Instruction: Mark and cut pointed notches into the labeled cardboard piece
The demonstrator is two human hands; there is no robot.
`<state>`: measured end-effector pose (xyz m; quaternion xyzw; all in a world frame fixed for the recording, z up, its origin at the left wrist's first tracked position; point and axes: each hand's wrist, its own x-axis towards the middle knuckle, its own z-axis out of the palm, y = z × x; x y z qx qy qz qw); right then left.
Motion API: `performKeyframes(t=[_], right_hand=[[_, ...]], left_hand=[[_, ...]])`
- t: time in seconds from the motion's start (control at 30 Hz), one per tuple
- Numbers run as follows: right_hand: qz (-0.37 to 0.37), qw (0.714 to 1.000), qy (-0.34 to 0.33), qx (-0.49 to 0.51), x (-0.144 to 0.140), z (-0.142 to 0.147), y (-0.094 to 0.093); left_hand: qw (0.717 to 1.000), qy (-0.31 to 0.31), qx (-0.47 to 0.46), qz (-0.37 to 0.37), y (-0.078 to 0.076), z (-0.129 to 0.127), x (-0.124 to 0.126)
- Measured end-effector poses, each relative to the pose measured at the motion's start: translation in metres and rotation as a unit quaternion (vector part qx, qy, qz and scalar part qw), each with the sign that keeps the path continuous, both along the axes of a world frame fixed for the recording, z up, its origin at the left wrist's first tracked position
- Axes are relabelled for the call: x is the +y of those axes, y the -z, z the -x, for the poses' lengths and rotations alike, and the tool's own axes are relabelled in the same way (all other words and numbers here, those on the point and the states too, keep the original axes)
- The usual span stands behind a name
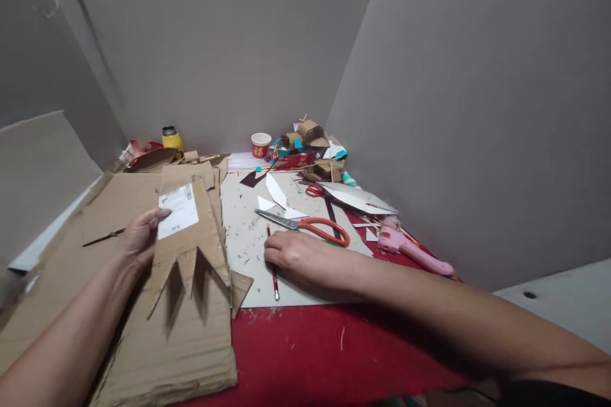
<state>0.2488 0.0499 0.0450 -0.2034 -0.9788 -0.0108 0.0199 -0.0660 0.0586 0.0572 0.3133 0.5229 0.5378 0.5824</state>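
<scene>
- The left hand (140, 236) holds a cardboard piece (188, 238) with zigzag points cut into its lower edge; the thumb lies on its white shipping label (178, 210) and the other fingers are closed behind the card, lifting it above a larger cardboard sheet (181, 343).
- The right hand (305, 257) rests palm down on the grey cutting board (248, 235), just right of the cardboard piece; its fingers are loosely curled, touching a red pencil (273, 270), and I cannot tell whether they grip it.
- Orange-handled scissors (310, 226) lie just beyond the right hand, blades pointing back toward the cardboard piece.
- A pink glue gun (410, 249) lies farther right of the scissors; white paper offcuts (281, 200) lie behind them.
- A paper cup (260, 145) and a yellow flask (172, 138) stand at the far wall, beyond the cardboard piece.
- To mark well, it seems wise to keep the piece flat and steady, pinch the pencil near its tip, and keep the left thumb clear of the line.
</scene>
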Motion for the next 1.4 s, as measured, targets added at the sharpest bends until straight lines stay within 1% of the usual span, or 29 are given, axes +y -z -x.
performKeyframes(t=[0.1,0.27,0.33,0.4,0.47,0.53,0.6,0.67,0.73,0.8,0.87,1.0,1.07,1.13,1.27,1.4], right_hand=[[-0.026,0.999,-0.025,-0.009,0.0,-0.001,-0.001],[-0.058,0.993,-0.102,-0.013,0.008,0.004,-0.004],[-0.057,0.991,-0.122,0.008,0.012,0.003,-0.006],[-0.05,0.99,-0.126,0.047,0.013,-0.002,-0.009],[-0.036,0.988,-0.111,0.106,0.012,-0.011,-0.013],[-0.024,0.981,-0.062,0.18,0.009,-0.022,-0.016],[-0.019,0.966,0.025,0.257,0.007,-0.034,-0.019],[-0.018,0.942,0.12,0.314,0.006,-0.043,-0.018],[-0.007,0.923,0.189,0.335,0.008,-0.048,-0.014],[0.022,0.921,0.221,0.322,0.01,-0.049,-0.007],[0.064,0.929,0.221,0.289,0.008,-0.046,0.0],[0.14,0.949,0.179,0.219,-0.002,-0.035,0.011],[0.162,0.952,0.167,0.197,-0.004,-0.033,0.015],[0.17,0.95,0.176,0.195,-0.002,-0.035,0.018],[0.174,0.933,0.206,0.239,0.005,-0.041,0.027],[0.198,0.922,0.186,0.277,0.004,-0.04,0.034]], left_hand=[[0.999,0.034,-0.013,-0.039,0.005,-0.005,-0.003],[0.992,0.092,-0.019,-0.078,0.008,-0.014,-0.01],[0.991,0.099,-0.019,-0.085,0.007,-0.015,-0.011],[0.992,0.096,-0.017,-0.086,0.007,-0.013,-0.01],[0.992,0.093,-0.012,-0.08,0.008,-0.011,-0.009],[0.993,0.096,-0.005,-0.068,0.011,-0.01,-0.007],[0.993,0.103,0.006,-0.052,0.014,-0.011,-0.007],[0.993,0.109,0.02,-0.035,0.016,-0.013,-0.009],[0.993,0.107,0.036,-0.019,0.016,-0.015,-0.009],[0.994,0.097,0.053,-0.006,0.013,-0.015,-0.009],[0.995,0.079,0.067,0.003,0.008,-0.012,-0.007],[0.996,0.03,0.08,0.004,0.0,-0.002,-0.001],[0.997,0.017,0.077,0.003,0.001,0.001,0.001],[0.997,0.018,0.07,0.001,0.005,-0.001,0.001],[0.997,0.046,0.055,-0.018,0.017,-0.022,-0.008],[0.992,0.109,0.055,-0.026,0.025,-0.055,-0.024]])
